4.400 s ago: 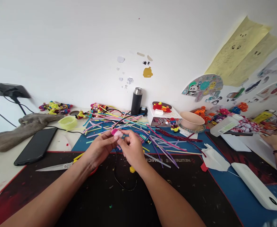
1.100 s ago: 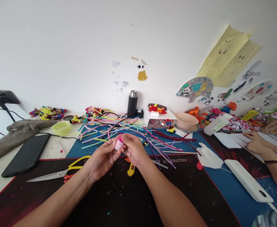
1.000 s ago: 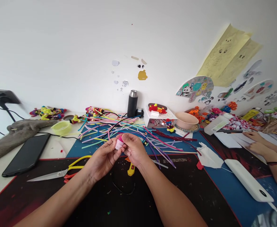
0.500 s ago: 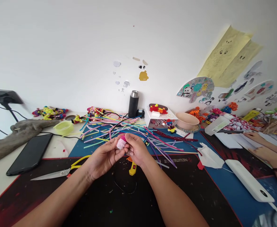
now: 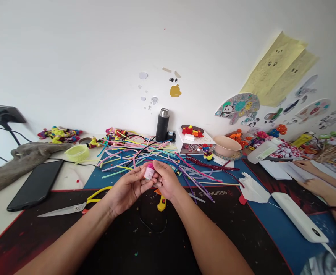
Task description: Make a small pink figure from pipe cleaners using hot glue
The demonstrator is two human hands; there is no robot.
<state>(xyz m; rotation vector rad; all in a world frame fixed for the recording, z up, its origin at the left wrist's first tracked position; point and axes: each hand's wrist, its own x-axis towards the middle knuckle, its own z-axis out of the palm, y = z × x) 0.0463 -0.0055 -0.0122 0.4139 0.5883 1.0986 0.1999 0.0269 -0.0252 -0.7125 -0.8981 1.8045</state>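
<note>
Both my hands meet over the middle of the desk mat [image 5: 70, 244]. My left hand [image 5: 127, 187] and my right hand [image 5: 165, 180] pinch a small fuzzy pink piece [image 5: 149, 172] of wound pipe cleaner between their fingertips, darker pink on top and pale pink below. Just beyond my hands lies a loose heap of coloured pipe cleaners [image 5: 145, 154]. Under my right hand a yellow tool [image 5: 161, 203] rests on the mat.
Scissors with yellow handles [image 5: 70, 204] lie at the left, a black phone [image 5: 36, 185] further left. A black flask [image 5: 162, 124], a white box [image 5: 193, 142] and a beige bowl [image 5: 226, 146] stand at the back. Another person's hands [image 5: 314, 177] work at the right, near a white power bank [image 5: 299, 216].
My hands have kept hold of the pink piece and turned it slightly between the fingertips. The camera view has shifted a little; the other person's hands have moved slightly.
</note>
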